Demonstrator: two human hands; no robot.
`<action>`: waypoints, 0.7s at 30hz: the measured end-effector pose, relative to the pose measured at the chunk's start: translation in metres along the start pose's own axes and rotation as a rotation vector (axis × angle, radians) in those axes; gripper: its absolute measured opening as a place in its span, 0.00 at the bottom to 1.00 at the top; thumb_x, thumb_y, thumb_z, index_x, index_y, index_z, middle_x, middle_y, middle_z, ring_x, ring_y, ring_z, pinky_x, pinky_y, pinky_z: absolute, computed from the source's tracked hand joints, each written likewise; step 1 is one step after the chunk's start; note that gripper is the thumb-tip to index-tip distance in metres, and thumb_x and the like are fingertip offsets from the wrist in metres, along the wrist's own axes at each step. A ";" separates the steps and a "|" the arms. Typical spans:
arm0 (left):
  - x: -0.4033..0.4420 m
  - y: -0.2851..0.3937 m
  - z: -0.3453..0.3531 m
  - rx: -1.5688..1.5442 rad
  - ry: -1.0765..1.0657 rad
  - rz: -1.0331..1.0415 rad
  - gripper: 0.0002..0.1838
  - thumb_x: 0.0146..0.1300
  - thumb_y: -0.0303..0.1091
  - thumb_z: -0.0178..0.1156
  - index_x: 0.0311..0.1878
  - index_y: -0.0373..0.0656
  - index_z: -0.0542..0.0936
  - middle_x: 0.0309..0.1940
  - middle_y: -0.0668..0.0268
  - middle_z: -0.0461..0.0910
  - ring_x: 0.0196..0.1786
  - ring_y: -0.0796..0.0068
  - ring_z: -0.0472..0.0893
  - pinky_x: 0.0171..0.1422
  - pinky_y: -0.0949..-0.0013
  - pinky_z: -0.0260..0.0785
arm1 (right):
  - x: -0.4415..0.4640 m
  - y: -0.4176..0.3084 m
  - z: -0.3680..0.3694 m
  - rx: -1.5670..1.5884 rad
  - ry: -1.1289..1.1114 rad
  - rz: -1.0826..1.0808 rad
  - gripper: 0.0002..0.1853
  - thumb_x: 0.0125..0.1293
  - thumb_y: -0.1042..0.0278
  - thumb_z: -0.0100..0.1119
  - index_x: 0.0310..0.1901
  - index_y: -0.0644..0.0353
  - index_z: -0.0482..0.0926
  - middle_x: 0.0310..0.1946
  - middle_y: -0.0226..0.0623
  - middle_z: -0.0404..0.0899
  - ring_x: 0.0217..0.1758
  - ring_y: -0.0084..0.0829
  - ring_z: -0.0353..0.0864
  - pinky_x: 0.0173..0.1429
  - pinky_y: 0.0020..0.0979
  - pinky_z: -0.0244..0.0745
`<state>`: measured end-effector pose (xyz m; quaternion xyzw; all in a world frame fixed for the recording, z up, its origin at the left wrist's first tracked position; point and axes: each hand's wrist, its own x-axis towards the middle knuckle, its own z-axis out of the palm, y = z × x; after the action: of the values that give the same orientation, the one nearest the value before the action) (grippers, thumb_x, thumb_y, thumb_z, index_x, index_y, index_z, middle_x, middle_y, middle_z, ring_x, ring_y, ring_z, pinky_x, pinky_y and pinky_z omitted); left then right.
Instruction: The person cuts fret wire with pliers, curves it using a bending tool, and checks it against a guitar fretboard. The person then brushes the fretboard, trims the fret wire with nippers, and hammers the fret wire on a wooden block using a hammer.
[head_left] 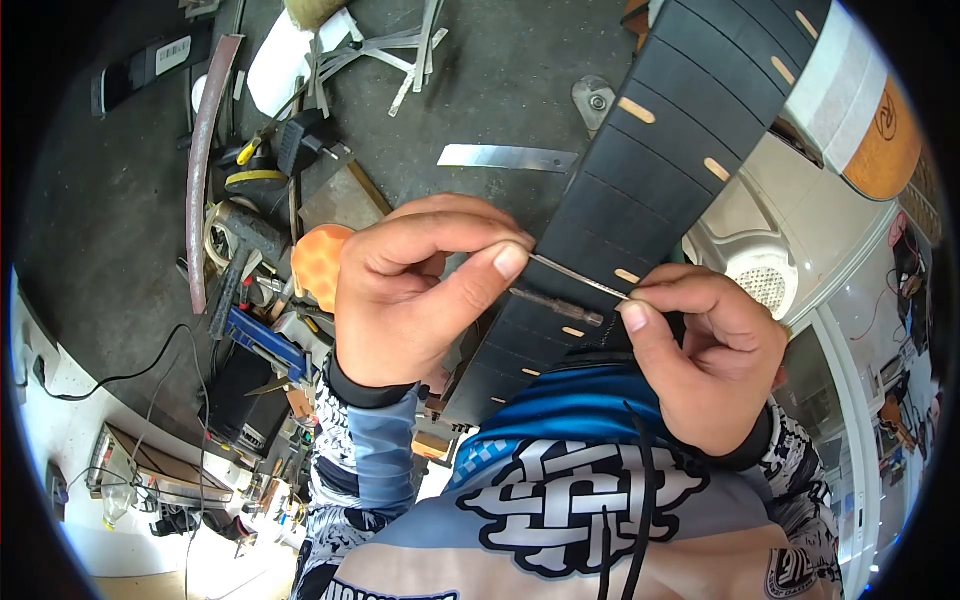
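Observation:
A dark guitar neck (640, 170) runs diagonally in front of me, with cut fret slots and light wooden inlay strips across its fingerboard. Over it, a short thin fret wire (580, 275) spans between my two hands. My left hand (430, 285) pinches one end between thumb and forefinger at the board's left edge. The other end is pinched by my right hand (710, 350) at the right edge. Just below the wire, a dark slim metal bit (557, 306) with a hex-shaped end lies on the fingerboard.
A metal strip (507, 158) lies on the grey tabletop (500, 60) beyond my left hand. A hammer (245, 255), a sanding strip (208, 170), an orange foam pad (318, 262) and a blue clamp (265, 342) crowd the left. A white plastic chair (745, 235) stands at the right.

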<state>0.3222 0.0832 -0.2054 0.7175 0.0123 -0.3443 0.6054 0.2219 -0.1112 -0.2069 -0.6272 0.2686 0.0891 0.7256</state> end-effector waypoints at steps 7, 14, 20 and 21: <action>-0.002 -0.003 -0.004 -0.015 -0.045 0.018 0.05 0.59 0.17 0.65 0.39 0.31 0.84 0.40 0.57 0.83 0.44 0.73 0.81 0.48 0.73 0.73 | 0.000 0.006 0.000 0.017 0.002 -0.093 0.07 0.53 0.89 0.66 0.33 0.70 0.81 0.32 0.42 0.85 0.34 0.24 0.84 0.39 0.23 0.77; -0.004 -0.001 0.000 -0.107 0.012 -0.042 0.05 0.59 0.16 0.65 0.39 0.32 0.83 0.38 0.59 0.83 0.42 0.75 0.81 0.47 0.74 0.72 | -0.001 -0.003 0.002 0.100 0.004 0.137 0.04 0.57 0.85 0.66 0.33 0.70 0.81 0.30 0.38 0.85 0.32 0.19 0.82 0.37 0.21 0.76; -0.005 0.006 0.003 -0.108 0.035 -0.101 0.03 0.61 0.18 0.64 0.38 0.33 0.82 0.38 0.59 0.82 0.39 0.77 0.78 0.46 0.74 0.70 | 0.001 -0.008 0.001 0.147 0.008 0.225 0.03 0.60 0.80 0.67 0.34 0.70 0.82 0.27 0.34 0.84 0.30 0.17 0.80 0.35 0.20 0.76; -0.005 0.007 0.004 -0.081 0.044 -0.122 0.03 0.61 0.19 0.62 0.38 0.33 0.81 0.39 0.58 0.81 0.37 0.75 0.77 0.45 0.72 0.68 | 0.003 -0.011 0.000 0.159 -0.006 0.272 0.03 0.61 0.79 0.66 0.34 0.70 0.82 0.27 0.33 0.84 0.29 0.16 0.79 0.34 0.19 0.74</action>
<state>0.3196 0.0798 -0.1966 0.6978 0.0830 -0.3639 0.6114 0.2294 -0.1135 -0.1992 -0.5252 0.3551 0.1668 0.7551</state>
